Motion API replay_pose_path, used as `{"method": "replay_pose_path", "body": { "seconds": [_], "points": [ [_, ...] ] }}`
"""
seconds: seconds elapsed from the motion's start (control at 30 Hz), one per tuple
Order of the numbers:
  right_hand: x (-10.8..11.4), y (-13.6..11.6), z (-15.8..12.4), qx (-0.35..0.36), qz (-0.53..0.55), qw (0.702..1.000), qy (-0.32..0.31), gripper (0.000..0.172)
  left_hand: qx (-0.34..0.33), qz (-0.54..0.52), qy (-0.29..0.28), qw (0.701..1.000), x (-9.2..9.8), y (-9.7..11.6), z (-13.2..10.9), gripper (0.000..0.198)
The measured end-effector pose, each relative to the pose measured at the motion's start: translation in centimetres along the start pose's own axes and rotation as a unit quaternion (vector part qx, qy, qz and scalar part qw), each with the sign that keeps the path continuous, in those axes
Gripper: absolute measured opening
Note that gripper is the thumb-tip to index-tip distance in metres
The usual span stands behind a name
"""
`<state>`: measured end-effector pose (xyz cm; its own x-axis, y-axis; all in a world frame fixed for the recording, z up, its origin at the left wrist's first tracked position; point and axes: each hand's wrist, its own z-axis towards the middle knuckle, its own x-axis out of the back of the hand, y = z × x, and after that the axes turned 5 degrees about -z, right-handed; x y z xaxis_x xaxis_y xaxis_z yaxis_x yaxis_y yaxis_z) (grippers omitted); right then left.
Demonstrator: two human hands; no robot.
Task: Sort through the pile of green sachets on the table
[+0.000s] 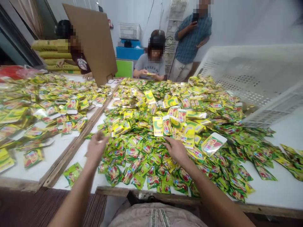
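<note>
White counter (267, 192) spans the foreground. Leftmost, beyond a wooden strip (79, 138) to the left hand's left: scattered yellow cartons (71, 105). Single green packet (73, 174) lies nearer the body than the left hand (96, 145), slightly left. Left hand: blurred, fingers curled; contents cannot be told. Between the hands: heaped green packets (131, 153). Right hand (176, 149): fingers slightly parted near an upright carton (167, 126); grip cannot be told. Far right of it, tilted: white crate (236, 74).
</note>
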<state>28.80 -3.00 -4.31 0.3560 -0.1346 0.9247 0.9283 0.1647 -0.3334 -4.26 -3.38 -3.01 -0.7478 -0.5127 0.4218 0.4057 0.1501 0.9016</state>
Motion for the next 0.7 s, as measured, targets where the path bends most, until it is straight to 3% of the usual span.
{"method": "replay_pose_path", "body": {
  "seconds": [0.07,0.13,0.23,0.37,0.43,0.5,0.6,0.7],
  "points": [
    [-0.4,0.7,-0.2,-0.059,0.018,0.998,0.032,0.036,-0.014,-0.036,-0.146,0.989,-3.6,0.8,-3.2,0.041],
    [-0.3,1.0,-0.6,-0.098,0.050,0.989,0.094,0.038,-0.060,-0.054,-0.237,0.968,-6.8,2.2,-5.9,0.030],
    [0.2,0.8,-1.2,-0.120,0.133,0.976,0.125,0.039,-0.116,-0.056,-0.289,0.949,-10.5,4.0,-8.2,0.013],
    [0.5,0.9,-1.6,-0.202,0.326,0.921,0.077,0.044,-0.167,-0.095,-0.320,0.928,-13.8,4.7,-8.7,0.003],
    [0.4,1.2,-1.6,-0.219,0.408,0.884,0.072,0.045,-0.151,-0.144,-0.319,0.925,-14.8,4.6,-8.1,0.006],
    [0.4,1.5,-1.5,-0.210,0.438,0.871,0.066,0.046,-0.128,-0.174,-0.303,0.928,-15.3,4.5,-7.2,0.013],
    [0.4,1.4,-1.4,-0.181,0.389,0.901,0.063,0.048,-0.093,-0.194,-0.277,0.937,-14.8,4.2,-6.0,0.018],
    [0.4,0.6,-1.3,-0.095,0.297,0.943,0.114,0.034,-0.053,-0.207,-0.260,0.942,-13.0,3.7,-5.7,0.019]
  ]
}}
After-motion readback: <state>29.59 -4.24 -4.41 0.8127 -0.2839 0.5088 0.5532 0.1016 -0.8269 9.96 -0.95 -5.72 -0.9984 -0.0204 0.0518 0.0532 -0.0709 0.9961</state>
